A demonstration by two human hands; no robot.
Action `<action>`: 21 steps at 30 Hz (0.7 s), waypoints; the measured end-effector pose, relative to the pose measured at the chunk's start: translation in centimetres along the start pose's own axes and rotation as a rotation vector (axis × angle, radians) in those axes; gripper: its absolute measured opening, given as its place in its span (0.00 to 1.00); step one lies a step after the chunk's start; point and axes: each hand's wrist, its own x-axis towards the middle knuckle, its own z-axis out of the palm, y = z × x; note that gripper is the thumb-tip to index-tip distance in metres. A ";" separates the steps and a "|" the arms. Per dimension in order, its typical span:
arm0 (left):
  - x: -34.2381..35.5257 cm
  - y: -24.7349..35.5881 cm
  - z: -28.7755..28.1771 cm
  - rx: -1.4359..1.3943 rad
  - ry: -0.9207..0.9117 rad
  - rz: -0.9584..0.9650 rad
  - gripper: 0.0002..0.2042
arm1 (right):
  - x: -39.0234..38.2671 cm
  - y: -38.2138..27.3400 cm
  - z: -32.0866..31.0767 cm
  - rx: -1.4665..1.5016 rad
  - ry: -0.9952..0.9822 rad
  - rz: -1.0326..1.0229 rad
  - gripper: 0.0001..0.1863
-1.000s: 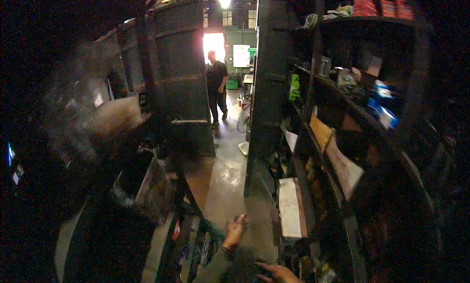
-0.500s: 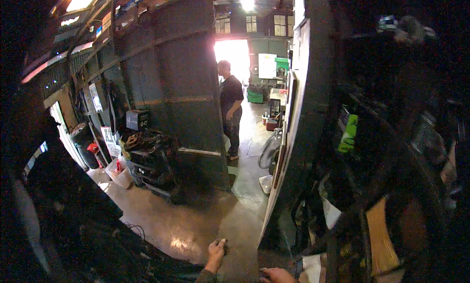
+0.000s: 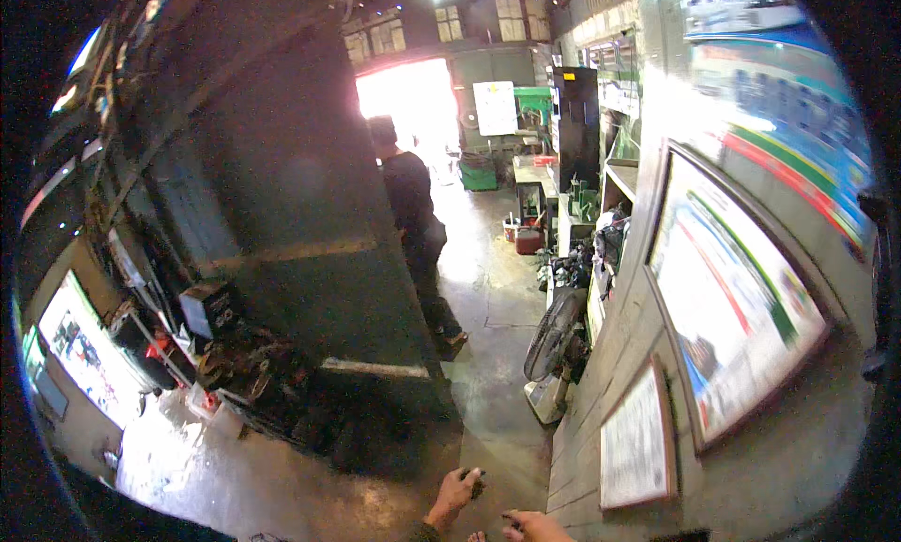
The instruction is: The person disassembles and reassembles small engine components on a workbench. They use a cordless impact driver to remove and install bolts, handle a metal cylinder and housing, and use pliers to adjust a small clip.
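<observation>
At your far left, a bright opening (image 3: 86,350) lights the floor (image 3: 169,462), and a pale bucket (image 3: 223,418) sits near a boxy machine (image 3: 206,307). A tall dark panel (image 3: 272,204) comes next, then a person in dark clothing (image 3: 405,195) at its edge. Low in the middle, your left hand (image 3: 457,490) reaches forward over the floor, fingers bent. A small dark shape (image 3: 478,487) shows right at its fingertips (too blurred to name), on the side toward your right hand (image 3: 540,527); you cannot tell whether it is gripped. Your right hand, just beside and apart from that shape, points inward, cut by the lower edge; its grip cannot be told either. Beyond them stands a fan (image 3: 554,334), and a small framed sheet (image 3: 638,443) and a larger framed poster (image 3: 737,298) hang at your right.
</observation>
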 end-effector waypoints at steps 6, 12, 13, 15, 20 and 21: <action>23.1 5.2 -3.5 -0.221 -0.075 -0.109 0.20 | 16.6 2.3 -9.2 -0.188 0.296 0.031 0.21; 39.3 1.8 -4.7 -0.185 -0.012 -0.287 0.21 | 39.4 2.6 -21.4 -0.506 0.099 0.184 0.30; 41.1 1.8 -5.1 -0.128 -0.008 -0.310 0.21 | 43.4 1.9 -23.8 -0.532 -0.012 0.119 0.28; 43.7 2.6 -6.1 -0.167 -0.022 -0.347 0.21 | 51.3 0.2 -27.2 -0.541 -0.113 0.055 0.27; 52.1 6.1 -6.7 -0.302 0.010 -0.303 0.17 | 67.8 -1.5 -31.9 -0.569 -0.068 -0.111 0.25; 54.0 6.5 -6.8 -0.328 0.036 -0.236 0.17 | 70.3 -1.7 -32.2 -0.578 -0.081 -0.093 0.25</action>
